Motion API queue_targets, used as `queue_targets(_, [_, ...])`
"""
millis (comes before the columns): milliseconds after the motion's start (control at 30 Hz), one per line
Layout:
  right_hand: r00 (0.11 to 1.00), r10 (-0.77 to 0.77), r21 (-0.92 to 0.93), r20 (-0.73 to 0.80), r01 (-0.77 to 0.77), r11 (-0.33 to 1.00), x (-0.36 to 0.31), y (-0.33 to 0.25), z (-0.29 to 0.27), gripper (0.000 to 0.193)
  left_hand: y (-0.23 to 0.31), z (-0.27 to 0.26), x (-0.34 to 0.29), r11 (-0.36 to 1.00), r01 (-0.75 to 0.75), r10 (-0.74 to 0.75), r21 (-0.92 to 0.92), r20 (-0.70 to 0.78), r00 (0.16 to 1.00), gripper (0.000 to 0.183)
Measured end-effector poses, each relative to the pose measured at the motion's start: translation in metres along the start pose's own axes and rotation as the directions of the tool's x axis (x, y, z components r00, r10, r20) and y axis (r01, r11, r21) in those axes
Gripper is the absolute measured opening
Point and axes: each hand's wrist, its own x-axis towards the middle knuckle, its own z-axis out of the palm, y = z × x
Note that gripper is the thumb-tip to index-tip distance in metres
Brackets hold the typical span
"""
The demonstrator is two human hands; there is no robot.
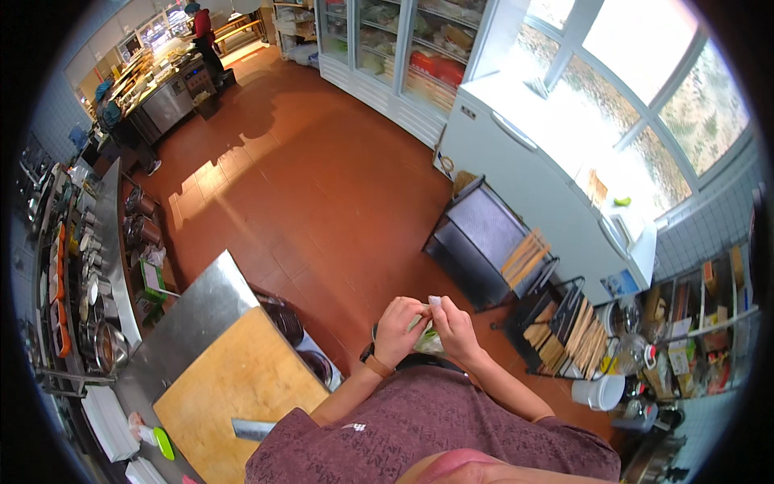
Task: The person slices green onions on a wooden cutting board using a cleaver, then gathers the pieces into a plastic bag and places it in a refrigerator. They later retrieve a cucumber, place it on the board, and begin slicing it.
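In front of my body, my left hand [397, 329] and my right hand [455, 329] meet with fingertips pinched together. A small pale green thing [416, 322] shows between the fingers; its kind is too small and too covered to tell. Something green and clear, like a thin plastic bag [429, 342], hangs just below the hands, partly hidden by them. To the left, a wooden cutting board [238, 387] lies on a steel worktable [197, 294]. A wide-bladed knife [253, 428] rests on the board, its handle hidden behind my sleeve.
Racks with wooden sticks [576, 335] and a black tray cart [488, 218] stand to the right, beside a white chest freezer [524, 161]. Lower right is a white bucket [598, 393]. A pot-laden counter [113, 242] runs along the left. Two people [205, 40] work far off.
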Motion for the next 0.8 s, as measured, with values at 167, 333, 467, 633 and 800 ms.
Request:
queue_targets(167, [0.973, 0.181, 0.612, 0.142, -0.230, 0.756, 0.140, 0.029, -0.012, 0.028, -0.067, -0.020, 0.115, 1.000, -0.002, 0.003, -0.017, 0.061, 0.998, 0.021])
queue_targets(333, [0.942, 0.069, 0.666, 0.328, -0.282, 0.690, 0.290, 0.033, -0.040, 0.026, -0.154, -0.001, 0.246, 0.986, 0.045, -0.028, -0.161, 0.107, 0.994, 0.027])
queue_targets(467, [0.912, -0.070, 0.628, 0.405, -0.222, 0.746, 0.427, 0.063, -0.047, 0.021, -0.265, -0.005, 0.364, 0.986, -0.149, 0.111, 0.078, 0.361, 0.926, 0.017])
queue_targets(633, [0.801, -0.561, -0.106, 0.211, 0.589, 0.801, 0.602, 0.082, -0.054, 0.005, -0.342, -0.017, 0.508, 0.981, -0.077, 0.005, 0.177, 0.375, 0.927, 0.011])
queue_targets(800, [0.607, -0.789, -0.447, 0.100, 0.736, 0.509, 0.780, 0.065, -0.024, 0.011, -0.409, -0.038, 0.623, 0.935, 0.026, -0.104, 0.355, 0.201, 0.974, 0.019])
